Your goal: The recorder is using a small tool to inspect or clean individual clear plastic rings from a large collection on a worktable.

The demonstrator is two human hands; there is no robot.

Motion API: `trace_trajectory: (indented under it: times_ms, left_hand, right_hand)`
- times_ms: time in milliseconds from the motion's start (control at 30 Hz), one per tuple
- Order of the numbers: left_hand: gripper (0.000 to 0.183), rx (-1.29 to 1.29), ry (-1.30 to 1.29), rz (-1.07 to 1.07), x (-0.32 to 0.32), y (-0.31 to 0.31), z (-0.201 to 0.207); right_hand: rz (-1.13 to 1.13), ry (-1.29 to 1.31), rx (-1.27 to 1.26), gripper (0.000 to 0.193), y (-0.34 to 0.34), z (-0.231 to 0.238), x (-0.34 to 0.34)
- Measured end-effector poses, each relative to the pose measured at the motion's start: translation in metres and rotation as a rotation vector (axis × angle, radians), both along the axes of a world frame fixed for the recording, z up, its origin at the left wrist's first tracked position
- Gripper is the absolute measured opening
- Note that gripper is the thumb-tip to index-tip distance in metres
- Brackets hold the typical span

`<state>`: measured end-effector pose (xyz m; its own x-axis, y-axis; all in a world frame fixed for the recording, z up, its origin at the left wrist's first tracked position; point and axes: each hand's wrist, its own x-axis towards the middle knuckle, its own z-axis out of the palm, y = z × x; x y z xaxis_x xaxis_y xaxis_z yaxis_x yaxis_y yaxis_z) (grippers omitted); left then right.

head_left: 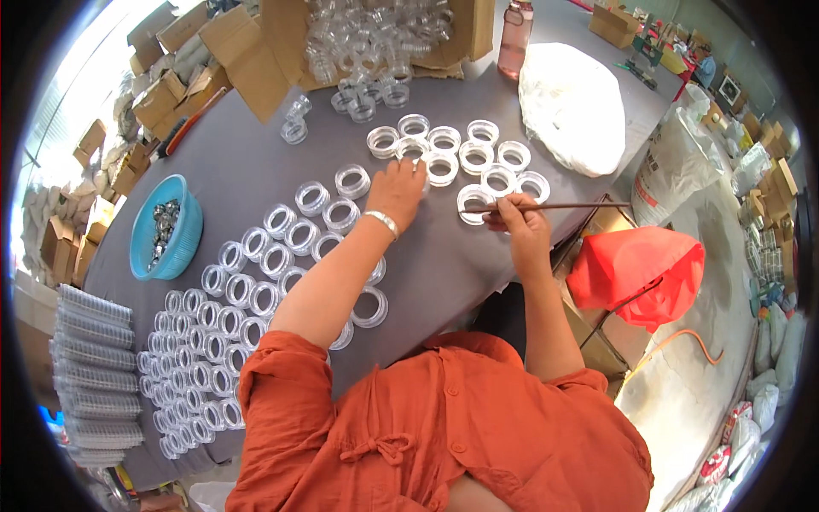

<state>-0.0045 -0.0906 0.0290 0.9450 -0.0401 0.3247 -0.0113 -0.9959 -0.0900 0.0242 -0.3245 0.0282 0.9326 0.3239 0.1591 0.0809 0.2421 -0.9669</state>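
Grey covering stretches over the worktable (pixel 444 273), cartons (pixel 162 107) heaped beyond its far-left edge, and all eyes go to one clear ring (pixel 475 191), lying right by the right fingertips. Right hand (pixel 522 218) has a thin brown stick (pixel 589 205) pinched between thumb and fingers, its tip across that ring. Left hand (pixel 397 192) reaches out, fingers lowered onto a second ring (pixel 412 142); the knuckles hide the contact, so gripping or merely touching, I can't tell.

Step in hand, as I judge it: going ring by ring with the stick, perhaps dabbing the rim. Next move calls for a steady tip on the right, and left fingers that don't nudge the neighbours.

Working outward! Left of the left fingers, rows of rings (pixel 258 295) run toward the near-left edge, and past them sits a blue basket (pixel 189 224) of small shiny pieces (pixel 162 226). Ahead of those fingers, a carton (pixel 473 38) brims with clear parts. Beyond the right fingers, a white bundle (pixel 572 109); to their right, a red bag (pixel 631 269).

Any writing? A white sack (pixel 674 171) farther right shows red printing, too warped to read safely.
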Motion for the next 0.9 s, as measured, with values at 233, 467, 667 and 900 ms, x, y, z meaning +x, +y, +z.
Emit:
trace_trajectory:
  times_ms: [233, 467, 667, 900]
  left_hand:
    - [0.018, -0.007, -0.152, -0.06, -0.022, -0.013, -0.011]
    - [0.029, 0.009, 0.176, 0.016, -0.046, -0.026, -0.011]
    - [0.033, 0.076, 0.046, 0.082, -0.033, -0.038, -0.004]
    - [0.041, -0.377, 0.061, -0.063, -0.005, -0.099, -0.036]
  right_hand:
    - [-0.032, 0.012, 0.044, 0.017, -0.015, -0.008, -0.001]
    - [-0.093, 0.011, 0.054, 0.017, -0.02, -0.007, 0.001]
    - [-0.198, -0.089, -0.023, 0.016, -0.028, -0.025, 0.006]
    - [-0.193, -0.113, -0.01, 0.013, -0.031, -0.029, 0.01]
